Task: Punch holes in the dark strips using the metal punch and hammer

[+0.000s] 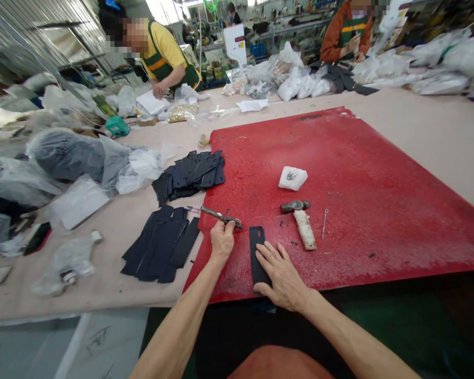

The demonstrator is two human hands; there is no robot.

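My left hand is closed on a slim metal tool, whose exact kind I cannot make out. The tool lies slantwise over the left edge of the red mat, and a thin pale tip sticks out at its left end. On the mat, my right hand rests flat with fingers stretched over a dark strip of material. A small slot shows near the strip's far end. To the right of that hand are a hammer with a wrapped handle and a thin metal rod.
Dark cut pieces lie in a near pile and a far pile left of the mat. A white block holds small metal bits. Plastic bags crowd the left side. Two co-workers stand across the table.
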